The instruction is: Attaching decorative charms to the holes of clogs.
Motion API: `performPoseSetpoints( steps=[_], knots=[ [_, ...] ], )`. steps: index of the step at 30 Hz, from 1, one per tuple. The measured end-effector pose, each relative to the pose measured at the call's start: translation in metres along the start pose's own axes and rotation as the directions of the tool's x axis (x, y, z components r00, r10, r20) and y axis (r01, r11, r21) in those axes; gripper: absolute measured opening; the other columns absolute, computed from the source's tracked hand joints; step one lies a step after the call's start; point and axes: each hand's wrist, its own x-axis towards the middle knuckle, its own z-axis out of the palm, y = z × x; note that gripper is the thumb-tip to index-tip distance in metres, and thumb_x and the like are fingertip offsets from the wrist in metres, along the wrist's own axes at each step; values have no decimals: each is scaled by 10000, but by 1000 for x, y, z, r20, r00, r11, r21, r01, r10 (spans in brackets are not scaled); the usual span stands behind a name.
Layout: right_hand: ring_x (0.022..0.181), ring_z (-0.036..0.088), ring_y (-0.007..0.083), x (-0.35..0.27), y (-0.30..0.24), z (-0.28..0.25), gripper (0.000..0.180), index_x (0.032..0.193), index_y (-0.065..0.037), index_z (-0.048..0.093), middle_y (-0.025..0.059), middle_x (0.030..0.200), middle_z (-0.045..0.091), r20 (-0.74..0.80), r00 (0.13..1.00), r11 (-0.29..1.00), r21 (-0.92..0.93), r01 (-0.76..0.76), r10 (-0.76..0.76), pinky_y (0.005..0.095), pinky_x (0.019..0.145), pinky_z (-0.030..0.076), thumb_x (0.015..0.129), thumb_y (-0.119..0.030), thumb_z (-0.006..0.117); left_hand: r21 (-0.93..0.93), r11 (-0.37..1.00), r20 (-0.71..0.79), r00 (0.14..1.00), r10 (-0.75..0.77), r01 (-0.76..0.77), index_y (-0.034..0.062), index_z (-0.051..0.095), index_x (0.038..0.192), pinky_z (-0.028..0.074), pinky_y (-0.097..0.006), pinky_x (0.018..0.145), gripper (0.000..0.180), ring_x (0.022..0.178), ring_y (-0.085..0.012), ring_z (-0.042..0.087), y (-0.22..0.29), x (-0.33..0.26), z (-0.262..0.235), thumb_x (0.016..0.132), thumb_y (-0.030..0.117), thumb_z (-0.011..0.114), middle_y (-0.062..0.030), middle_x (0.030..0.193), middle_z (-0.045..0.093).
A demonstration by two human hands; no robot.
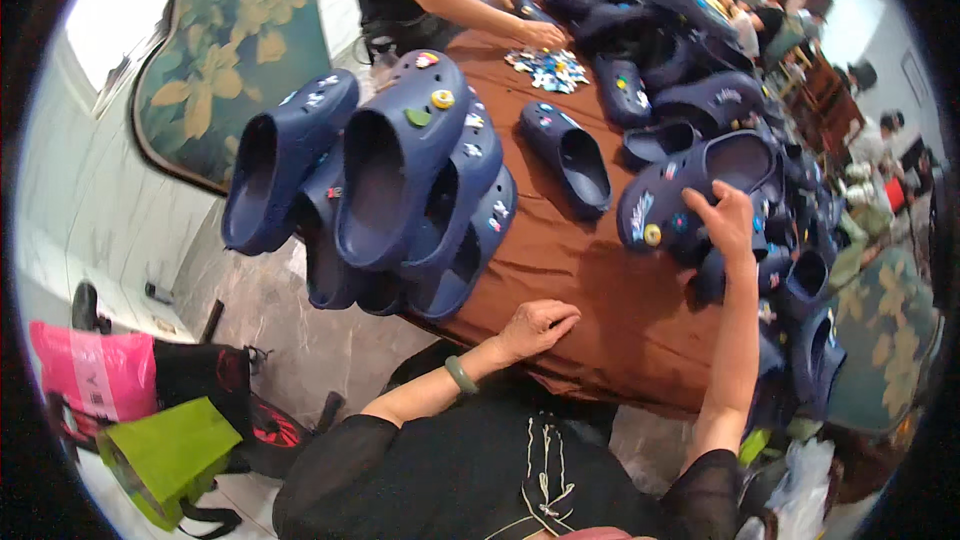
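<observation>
My right hand (pixel 724 220) grips the near side of a navy clog (pixel 640 202) decorated with small coloured charms; its thumb and forefinger show, the other fingers are partly hidden. My left hand (pixel 535 330), a green bangle on its wrist, rests empty on the brown cloth (pixel 610 290), fingers loosely stretched to the right. Another charm-decorated navy clog (pixel 567 157) lies alone on the cloth, ahead of my hands. To the left, several clogs (pixel 400 175) stand stacked at the table's edge.
A large heap of navy clogs (pixel 680 40) runs along the table's right and far side. Small colourful charms (pixel 548 70) lie in a pile near a co-worker's hand (pixel 540 35). Floral-backed chairs (pixel 235 70) stand at both sides. Pink (pixel 95 370) and green bags (pixel 170 455) are at lower left.
</observation>
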Motion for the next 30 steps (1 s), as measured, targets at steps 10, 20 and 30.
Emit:
performPoseSetpoints(
  steps=[10,20,30],
  knots=[
    [1033,560,117,-127,-52,4,350,1248,19,529,43,1137,606,568,821,70,818,-571,55,294,950,435,954,-170,550,-543,809,174,972,-157,228,55,-56,1442,380,-400,1027,1212,1301,-284,357,47,32,30,674,240,863,-170,1426,272],
    [1241,453,212,-205,-93,45,694,1449,44,143,218,1332,444,464,886,382,814,-437,24,340,1034,366,938,-151,571,-654,678,240,942,-234,335,166,-205,1461,401,-454,1043,1387,1319,-324,361,53,21,10,572,94,858,-170,1466,204],
    [962,614,279,-172,-45,33,219,1000,16,633,167,1029,634,-28,999,782,624,-7,30,355,834,488,798,-39,697,-333,843,308,894,-325,422,-26,428,1376,398,-283,1006,665,1191,-165,501,-9,58,-55,716,-66,496,-103,1309,528]
  ],
)
